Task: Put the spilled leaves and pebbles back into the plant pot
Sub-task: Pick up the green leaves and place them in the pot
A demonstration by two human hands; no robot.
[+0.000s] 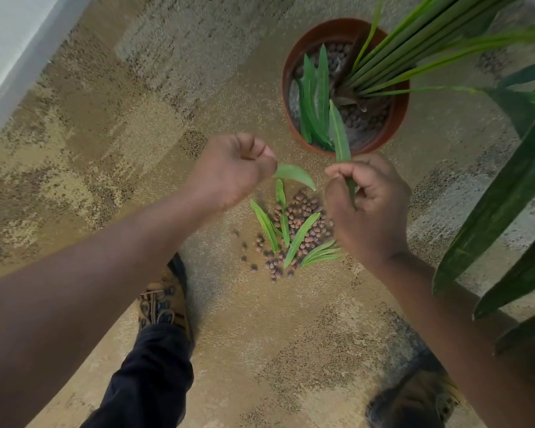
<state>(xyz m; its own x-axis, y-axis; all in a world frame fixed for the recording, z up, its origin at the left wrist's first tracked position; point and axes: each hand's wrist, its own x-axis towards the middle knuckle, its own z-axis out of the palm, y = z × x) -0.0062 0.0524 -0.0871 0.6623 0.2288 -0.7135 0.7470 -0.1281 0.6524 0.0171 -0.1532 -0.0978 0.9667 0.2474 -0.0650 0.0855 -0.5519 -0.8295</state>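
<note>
Head view: we look straight down over both forearms onto the carpet.
Right hand: our right hand [369,205] has fingers curled round the stem end of a long leaf [339,135], whose blade points up across the near rim of the plant pot [400,118].
Left hand: our left hand [230,171] pinches a short curved leaf [295,175] at its base, fingertips bunched together.
Between the hands: a small gap, with the spill lying directly below it.
Spilled leaves [291,233]: narrow, smooth green blades, fanned out flat on the floor.
Pebbles [306,211]: small round brown balls, heaped under the leaves, a few strays off to the left.
Pot: round, terracotta-coloured, holding more pebbles, several loose leaves and a plant [430,44] of long strap fronds.
Carpet [105,118]: mottled tan and grey, nubbly.
Open room: bare carpet left of the pot; fronds crowd the right edge.
Shoe [162,304]: brown, laced, near the spill.
</note>
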